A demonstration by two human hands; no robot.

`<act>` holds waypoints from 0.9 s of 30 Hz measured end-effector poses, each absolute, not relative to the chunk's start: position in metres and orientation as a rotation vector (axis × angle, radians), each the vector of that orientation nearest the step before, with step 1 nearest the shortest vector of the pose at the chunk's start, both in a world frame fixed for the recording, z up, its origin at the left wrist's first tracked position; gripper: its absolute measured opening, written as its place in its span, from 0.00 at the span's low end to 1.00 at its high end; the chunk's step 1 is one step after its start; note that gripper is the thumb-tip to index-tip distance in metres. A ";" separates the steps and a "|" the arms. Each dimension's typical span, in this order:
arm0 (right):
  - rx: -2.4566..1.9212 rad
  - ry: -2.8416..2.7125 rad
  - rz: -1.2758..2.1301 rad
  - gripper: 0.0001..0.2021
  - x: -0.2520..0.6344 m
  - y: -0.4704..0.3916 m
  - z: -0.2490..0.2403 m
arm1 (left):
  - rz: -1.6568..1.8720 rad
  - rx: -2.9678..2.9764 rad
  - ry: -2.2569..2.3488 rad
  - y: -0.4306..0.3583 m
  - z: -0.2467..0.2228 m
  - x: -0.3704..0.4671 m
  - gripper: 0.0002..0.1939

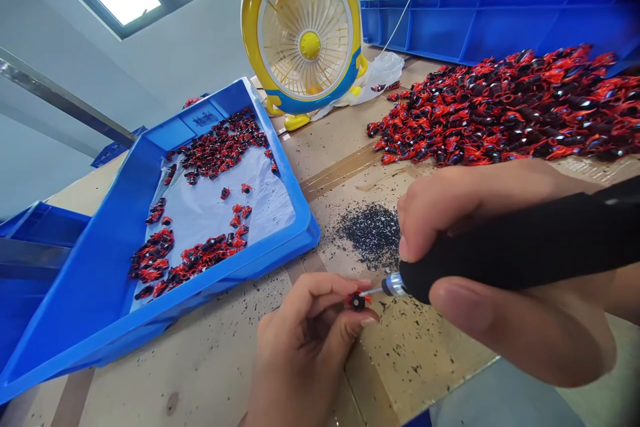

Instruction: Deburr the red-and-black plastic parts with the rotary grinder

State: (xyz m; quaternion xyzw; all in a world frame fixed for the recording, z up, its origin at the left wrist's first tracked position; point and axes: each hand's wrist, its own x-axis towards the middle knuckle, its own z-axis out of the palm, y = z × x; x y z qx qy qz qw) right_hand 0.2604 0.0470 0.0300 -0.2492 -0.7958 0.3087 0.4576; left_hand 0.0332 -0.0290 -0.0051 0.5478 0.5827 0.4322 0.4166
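Note:
My left hand (pixel 315 340) pinches a small red-and-black plastic part (pixel 357 301) between thumb and fingertips, just above the table. My right hand (pixel 480 260) is wrapped around a thick black rotary tool (pixel 530 247) with a silver chuck and a thin metal bit. The bit points left and its tip meets the part, though whether it cuts into it I cannot tell. Behind the two hands lies a heap of fine black shavings (pixel 373 233).
A blue tray (pixel 295 233) lined with white sheet holds scattered red-and-black parts at left. A large pile of such parts (pixel 505 107) lies at right, before another filled blue crate (pixel 425 23). A yellow fan (pixel 310 103) stands at the back. Shavings dot the cardboard-covered table (pixel 210 360).

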 end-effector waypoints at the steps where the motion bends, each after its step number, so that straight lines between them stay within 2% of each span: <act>1: -0.620 -1.955 0.759 0.05 0.260 0.047 0.031 | 1.081 1.377 1.467 -0.029 -0.005 0.033 0.07; 8: -0.579 -1.953 0.773 0.04 0.262 0.046 0.031 | 1.012 1.473 1.578 -0.027 -0.005 0.024 0.10; 23: -0.575 -1.976 0.775 0.05 0.264 0.050 0.030 | 1.099 1.366 1.514 -0.026 0.002 0.033 0.12; 27: -0.573 -1.866 0.794 0.08 0.243 0.041 0.016 | 1.096 1.326 1.563 -0.027 -0.003 0.032 0.13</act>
